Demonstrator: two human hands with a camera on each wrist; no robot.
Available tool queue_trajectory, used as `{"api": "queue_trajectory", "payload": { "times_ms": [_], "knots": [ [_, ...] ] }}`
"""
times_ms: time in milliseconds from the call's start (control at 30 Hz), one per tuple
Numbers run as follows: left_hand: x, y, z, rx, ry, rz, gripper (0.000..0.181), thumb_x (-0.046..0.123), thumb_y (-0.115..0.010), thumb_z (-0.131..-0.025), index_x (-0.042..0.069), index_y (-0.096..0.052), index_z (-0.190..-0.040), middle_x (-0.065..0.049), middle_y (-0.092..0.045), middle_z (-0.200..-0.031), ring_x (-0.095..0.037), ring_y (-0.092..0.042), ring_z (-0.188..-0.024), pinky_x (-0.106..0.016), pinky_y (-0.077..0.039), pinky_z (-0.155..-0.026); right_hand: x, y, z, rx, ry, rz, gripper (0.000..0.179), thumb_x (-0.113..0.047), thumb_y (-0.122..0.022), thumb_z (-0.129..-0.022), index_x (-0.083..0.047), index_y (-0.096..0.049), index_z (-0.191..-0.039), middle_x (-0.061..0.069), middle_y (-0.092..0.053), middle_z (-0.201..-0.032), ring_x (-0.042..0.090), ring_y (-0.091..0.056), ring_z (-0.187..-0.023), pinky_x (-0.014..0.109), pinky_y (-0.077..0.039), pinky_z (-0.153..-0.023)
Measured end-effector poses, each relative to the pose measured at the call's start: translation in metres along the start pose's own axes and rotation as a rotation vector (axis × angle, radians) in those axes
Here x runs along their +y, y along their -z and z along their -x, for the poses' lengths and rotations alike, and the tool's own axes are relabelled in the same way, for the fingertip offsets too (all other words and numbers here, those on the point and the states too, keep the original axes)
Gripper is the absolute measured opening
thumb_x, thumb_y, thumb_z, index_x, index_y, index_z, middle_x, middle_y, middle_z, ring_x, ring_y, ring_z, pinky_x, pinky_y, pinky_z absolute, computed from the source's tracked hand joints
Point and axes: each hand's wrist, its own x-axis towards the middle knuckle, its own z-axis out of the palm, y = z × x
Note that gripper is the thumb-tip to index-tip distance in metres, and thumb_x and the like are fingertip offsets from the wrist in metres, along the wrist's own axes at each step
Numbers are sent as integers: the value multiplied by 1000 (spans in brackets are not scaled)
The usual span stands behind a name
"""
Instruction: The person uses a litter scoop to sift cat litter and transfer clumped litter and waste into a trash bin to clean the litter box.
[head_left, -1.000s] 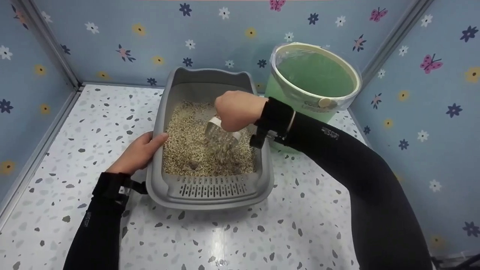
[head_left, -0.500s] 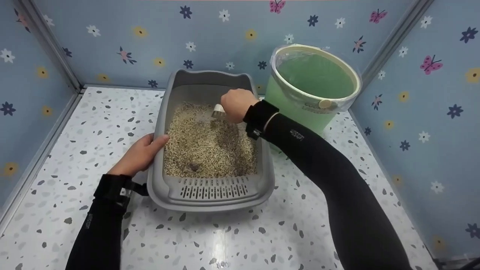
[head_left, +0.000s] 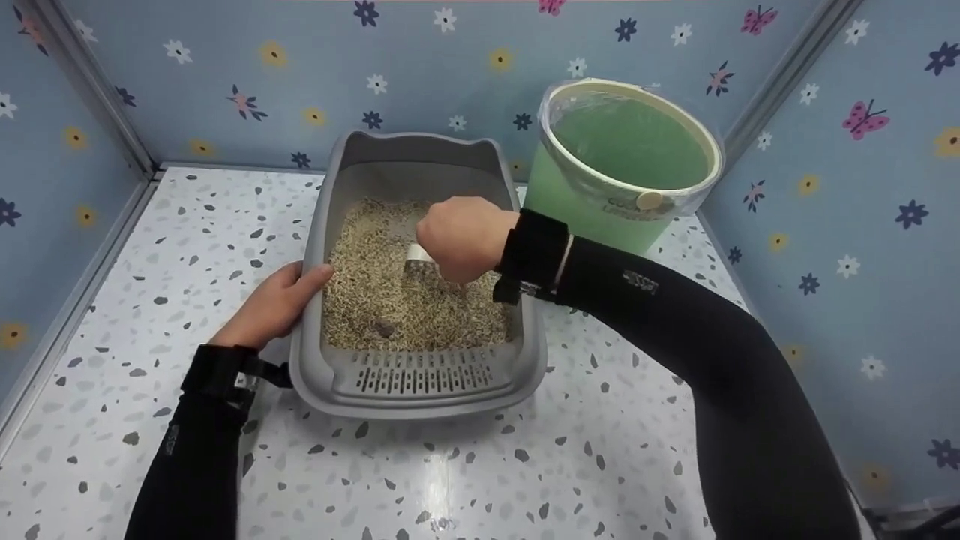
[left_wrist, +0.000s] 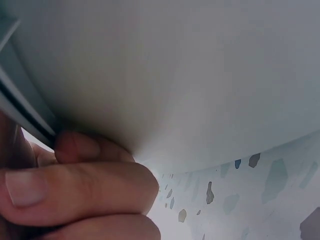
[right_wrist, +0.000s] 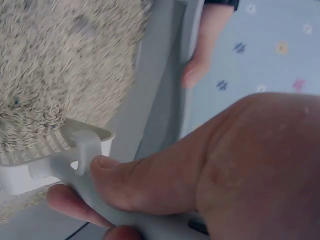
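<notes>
A grey litter box (head_left: 420,401) with a slotted front ledge holds pale, grainy litter (head_left: 367,277). My left hand (head_left: 274,304) grips its left rim, thumb on top; in the left wrist view the fingers (left_wrist: 85,190) curl under the edge. Over the middle of the box, my right hand (head_left: 469,236) holds a white litter scoop, mostly covered by the fist in the head view. The right wrist view shows the scoop (right_wrist: 90,145) more fully, its slotted basket down at the litter with grains in it and my thumb along the handle. A dark clump (head_left: 385,328) lies near the front.
Behind the right side of the box stands a green bin (head_left: 592,202) with a cream rim and a clear liner. Flower-patterned walls (head_left: 420,67) close in the back and sides. The floor (head_left: 600,450) is white with grey speckles.
My right hand, with the scoop, first went back and right, baring a darker furrow, then came forward and left to mid-box. My left hand keeps its hold on the rim.
</notes>
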Motion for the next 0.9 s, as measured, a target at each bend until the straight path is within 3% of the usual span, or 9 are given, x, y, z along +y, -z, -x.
{"api": "queue_trajectory", "payload": {
  "times_ms": [167,233,333,433,600,833,900],
  "knots": [
    [-1,0,0,3,4,-4,93,75,-50,-109,0,-41,-164,-12,-58,-105,-17,-60,-77,-33,-55,-65,-3,12,17,-12,7,-27,27,5,-60,-83,-18,-47,-78,1,-51,-80,22,-51,-70,46,-61,-68],
    [-1,0,0,4,1,-11,92,74,-50,-110,-1,-43,-163,-12,-58,-106,-18,-61,-80,-33,-56,-68,0,17,22,-3,-3,-38,27,5,-62,-83,-17,-49,-78,1,-53,-79,21,-52,-69,42,-59,-67],
    [-2,0,-1,2,-9,-13,88,72,-49,-111,-2,-45,-158,-10,-57,-101,-16,-59,-76,-32,-54,-66,7,21,24,22,-44,-35,29,6,-60,-81,-18,-44,-75,-1,-44,-74,19,-44,-65,39,-52,-62],
    [-3,-1,-2,1,-14,-9,86,70,-49,-112,-3,-45,-158,-9,-56,-98,-14,-58,-72,-32,-52,-62,14,17,22,39,-86,14,31,0,-59,-87,-19,-39,-74,-2,-36,-73,19,-38,-64,40,-46,-58],
    [-3,-1,-1,7,-7,-11,86,69,-49,-113,-2,-43,-162,-11,-59,-102,-15,-58,-72,-32,-51,-59,21,2,15,-17,-150,60,32,-9,-61,-93,-19,-38,-73,-2,-36,-72,20,-40,-64,41,-43,-54],
    [0,-2,1,11,-22,2,85,69,-50,-113,-2,-45,-159,-11,-60,-105,-14,-62,-76,-30,-56,-64,21,-3,12,-43,-195,-1,30,-4,-55,-86,-20,-37,-69,-3,-31,-71,20,-37,-64,40,-37,-51],
    [1,-2,2,8,-15,6,84,70,-50,-112,-1,-47,-157,-11,-59,-101,-14,-58,-71,-31,-52,-59,22,-1,13,-48,-213,-13,28,-3,-54,-83,-20,-36,-69,-3,-31,-71,20,-37,-64,40,-38,-51]
  ]
}}
